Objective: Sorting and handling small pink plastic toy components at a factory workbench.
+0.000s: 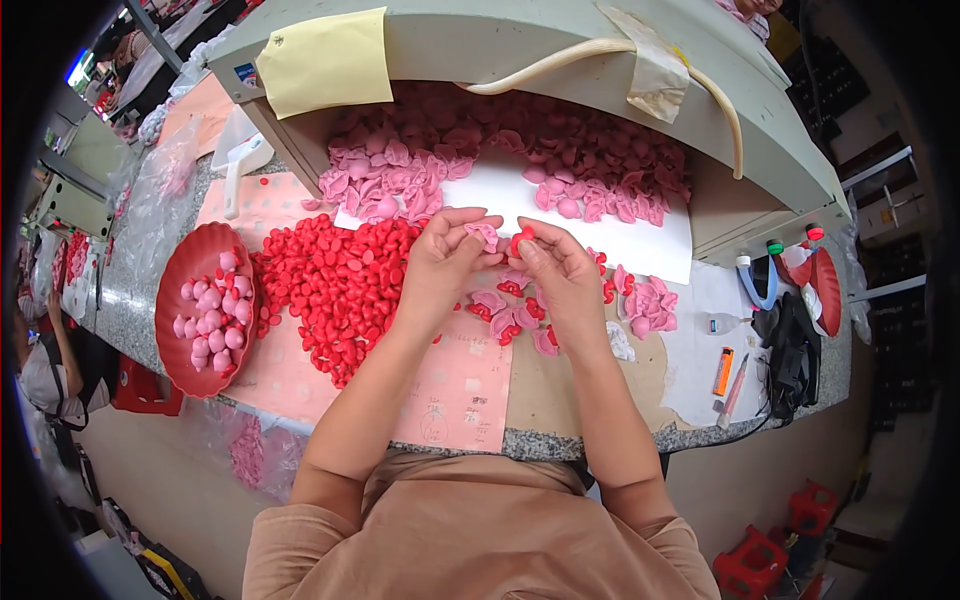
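In front of the hooded metal cabinet, both my hands are raised over the table, fingertips close together. My left hand [452, 245] pinches a small pink plastic piece [484, 236] with a thin rim. Between the thumb and fingers of my right hand [556, 258] is a small red plastic piece [521, 241]. Left of my left forearm spreads a heap of red pieces [335, 290]. Below my hands lie several pink pieces with red parts on them [508, 312]. Loose pink pieces [650, 304] lie right of my right hand.
Pink shells [390, 178] are piled inside the cabinet [560, 50]. A red dish [168, 335] with pink round pieces stands at the left. To the right lie an orange box cutter [723, 371], a small clear bottle [722, 323] and a black bag [797, 350]. Red stools [750, 562] stand on the floor.
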Motion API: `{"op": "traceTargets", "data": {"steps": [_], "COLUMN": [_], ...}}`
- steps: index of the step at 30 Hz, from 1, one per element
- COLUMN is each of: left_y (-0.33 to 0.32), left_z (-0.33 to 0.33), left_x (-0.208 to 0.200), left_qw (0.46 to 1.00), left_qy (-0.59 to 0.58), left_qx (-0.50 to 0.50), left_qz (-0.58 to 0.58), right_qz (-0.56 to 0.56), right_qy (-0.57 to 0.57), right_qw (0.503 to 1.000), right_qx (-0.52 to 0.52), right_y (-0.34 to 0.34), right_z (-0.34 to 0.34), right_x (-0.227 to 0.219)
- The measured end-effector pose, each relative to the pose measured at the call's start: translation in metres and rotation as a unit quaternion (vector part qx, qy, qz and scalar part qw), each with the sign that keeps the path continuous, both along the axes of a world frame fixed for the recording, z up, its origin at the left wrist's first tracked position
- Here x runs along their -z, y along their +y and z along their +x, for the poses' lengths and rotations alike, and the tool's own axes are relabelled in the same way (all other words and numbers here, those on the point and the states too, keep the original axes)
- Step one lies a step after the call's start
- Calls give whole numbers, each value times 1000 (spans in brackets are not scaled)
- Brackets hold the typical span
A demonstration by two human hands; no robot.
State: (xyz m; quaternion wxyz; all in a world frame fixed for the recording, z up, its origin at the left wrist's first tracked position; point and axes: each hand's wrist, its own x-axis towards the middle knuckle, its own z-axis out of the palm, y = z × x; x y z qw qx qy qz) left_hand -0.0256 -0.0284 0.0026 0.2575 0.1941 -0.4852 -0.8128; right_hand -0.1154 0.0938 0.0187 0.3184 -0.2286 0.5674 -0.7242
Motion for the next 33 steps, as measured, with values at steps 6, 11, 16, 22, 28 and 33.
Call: {"op": "traceTargets", "data": {"steps": [6,11,16,22,28,33], "left_y": [3,10,9,5,6,7], "left_z": [3,1,1,5,7,5], "left_x": [-1,-4,-8,-14,-12,-6], "left_qw": [978,953,966,954,893,900], "left_qy": [-123,-134,-98,-124,-142,-134], "left_qx": [-12,-46,-53,-24,-5,-16], "left_qz": [-170,-266,-233,-271,-427,-414], "right_qz": [15,35,35,28,40,69], "right_qy": [4,59,31,-32,-42,-39], "right_qw": [1000,997,999,999,997,994], "right_qx": [-26,-19,-25,-31,-44,-80], "right_y": [-1,-3,-3,0,0,3], "right_z": [7,10,4,-1,-2,-7], "right_x": [-2,1,1,2,4,1]}}
